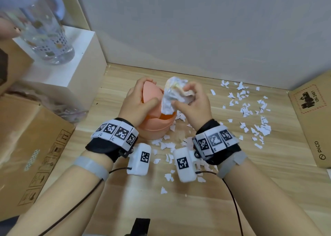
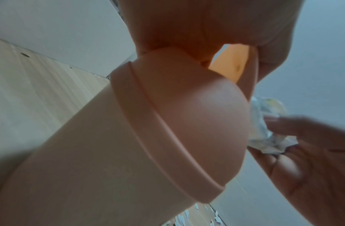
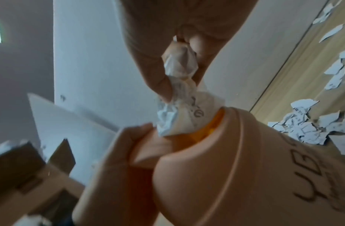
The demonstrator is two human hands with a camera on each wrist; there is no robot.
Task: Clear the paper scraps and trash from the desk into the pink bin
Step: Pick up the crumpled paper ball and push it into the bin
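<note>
The pink bin [image 1: 155, 128] stands on the wooden desk, its swing lid [image 1: 149, 90] tipped open. My left hand [image 1: 143, 97] grips that lid, thumb in front and fingers over the top. A crumpled white paper wad [image 1: 171, 94] is pinched in my right hand [image 1: 185, 96], and its lower end hangs into the bin's orange opening [image 1: 165, 116]. The right wrist view shows the wad [image 3: 179, 107] entering the bin [image 3: 245, 175] beside my left thumb [image 3: 127, 146]. In the left wrist view the bin [image 2: 129, 137] fills the frame, with the wad [image 2: 264, 131] behind it.
Several torn white paper scraps [image 1: 250, 110] are scattered to the right of the bin, and more scraps [image 1: 166, 146] lie in front of it. Cardboard boxes [image 1: 26, 146] stand left, and a PICO box [image 1: 313, 119] right. A glass jar [image 1: 46, 37] sits on a white block [image 1: 71, 71].
</note>
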